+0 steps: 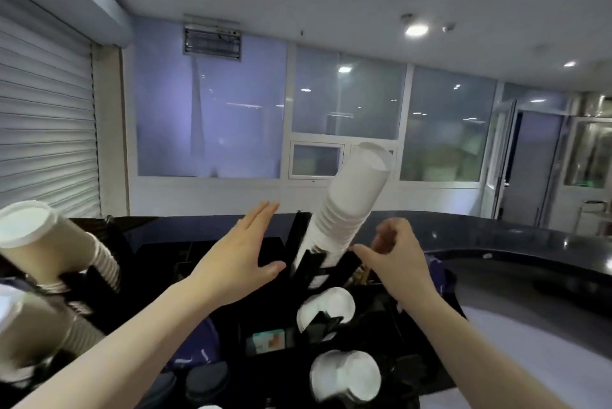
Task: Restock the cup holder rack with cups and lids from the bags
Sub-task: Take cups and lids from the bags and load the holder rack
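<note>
White paper cups are seen nested in a tall stack [347, 206] that stands in the upper slot of the black cup holder rack [334, 271], its long axis tilted up and to the right, with the open mouth of the topmost cup pointed toward the windows. The left hand [241, 248] is held just left of the stack's base, fingers straight and spread, thumb extended toward the rack; no contact with the cups can be made out. The right hand [395, 251] is held just right of the base with fingers loosely curled and nothing gripped, though motion blur leaves its exact pose uncertain. Lower in the rack, two groups of white lids [326, 309] are lodged one below the other, and dark lids [207, 379] lie at the lower left. At the far left, two stacks of beige paper cups [49, 243] are slanted with their mouths pointed up and left. The rack is set on a dark curved surface [496, 243].
</note>
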{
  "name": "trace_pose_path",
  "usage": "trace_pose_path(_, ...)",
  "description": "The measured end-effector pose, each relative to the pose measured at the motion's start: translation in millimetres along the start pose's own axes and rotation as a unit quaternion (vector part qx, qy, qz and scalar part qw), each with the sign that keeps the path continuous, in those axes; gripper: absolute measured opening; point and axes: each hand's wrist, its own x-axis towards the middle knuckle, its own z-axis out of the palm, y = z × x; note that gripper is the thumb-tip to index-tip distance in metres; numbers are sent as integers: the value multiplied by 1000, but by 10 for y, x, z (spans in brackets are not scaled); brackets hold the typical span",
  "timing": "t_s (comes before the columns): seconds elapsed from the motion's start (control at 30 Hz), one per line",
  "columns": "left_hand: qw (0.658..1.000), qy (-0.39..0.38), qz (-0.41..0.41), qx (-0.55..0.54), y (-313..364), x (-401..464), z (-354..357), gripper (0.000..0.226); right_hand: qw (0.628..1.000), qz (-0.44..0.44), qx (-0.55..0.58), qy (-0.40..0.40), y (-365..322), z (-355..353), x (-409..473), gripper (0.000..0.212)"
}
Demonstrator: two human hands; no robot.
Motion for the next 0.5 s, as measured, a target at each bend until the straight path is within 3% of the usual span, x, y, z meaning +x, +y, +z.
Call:
trace_pose_path(0.17, 996, -5, -21, -89, 22, 374, 349, 108, 997, 27, 44, -59, 168, -1, 444, 91)
trace_pose_path(0.37, 980, -49, -25, -191, 6, 777, 712, 121, 985, 37, 102, -132, 278, 249, 648, 83)
trace_pose_path(0.5, 976, -56, -6, -210, -46, 963, 881, 111, 985, 41, 98, -133, 354, 422, 693, 100)
